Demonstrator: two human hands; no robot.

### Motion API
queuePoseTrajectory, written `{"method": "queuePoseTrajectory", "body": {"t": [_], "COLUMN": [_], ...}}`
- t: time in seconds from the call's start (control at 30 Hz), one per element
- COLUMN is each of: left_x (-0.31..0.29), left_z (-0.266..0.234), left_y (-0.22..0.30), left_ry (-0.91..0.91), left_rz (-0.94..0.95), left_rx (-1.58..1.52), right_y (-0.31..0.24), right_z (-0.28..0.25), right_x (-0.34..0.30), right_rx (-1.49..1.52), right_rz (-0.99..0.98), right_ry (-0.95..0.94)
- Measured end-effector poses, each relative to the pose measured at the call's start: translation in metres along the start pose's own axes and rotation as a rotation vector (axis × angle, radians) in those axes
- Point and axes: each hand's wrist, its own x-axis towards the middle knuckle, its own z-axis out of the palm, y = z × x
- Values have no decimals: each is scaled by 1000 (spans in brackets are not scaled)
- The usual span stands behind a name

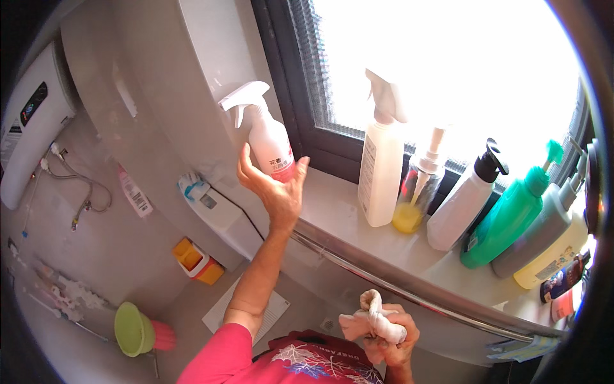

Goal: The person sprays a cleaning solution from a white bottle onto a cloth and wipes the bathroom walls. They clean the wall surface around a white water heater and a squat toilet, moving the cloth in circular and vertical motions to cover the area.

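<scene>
My left hand (274,187) reaches up to the window sill (332,211) and grips the base of a white and pink spray bottle (265,131), which stands at the sill's left end with its trigger head pointing left. Low in the picture, close to my chest, my right hand (391,339) is closed around a crumpled pale cloth (371,318). A chrome rail (384,275) runs under the sill between the two hands.
On the sill to the right stand a tall white spray bottle (378,169), a clear pump bottle with yellow liquid (416,195), a white pump bottle (464,201), a green one (511,214) and more. A water heater (32,121) hangs at left; a green cup (133,329) lies below.
</scene>
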Motion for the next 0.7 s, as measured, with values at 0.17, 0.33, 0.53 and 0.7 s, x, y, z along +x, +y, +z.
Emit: {"method": "queuePoseTrajectory", "body": {"t": [0.17,0.33,0.53,0.7], "left_x": [10,5,17,35], "left_z": [14,23,8,-49], "left_y": [-22,-20,-23,28], "left_ry": [1,25,41,-92], "left_rz": [-10,-94,-91,-176], "left_rx": [54,174,-334,-577], "right_y": [0,-4,10,4], "right_z": [0,2,20,27], "right_x": [4,-5,-11,-3], "right_rx": [-4,21,12,-26], "right_rz": [-4,38,-19,-51], "right_ry": [-31,22,91,165]}}
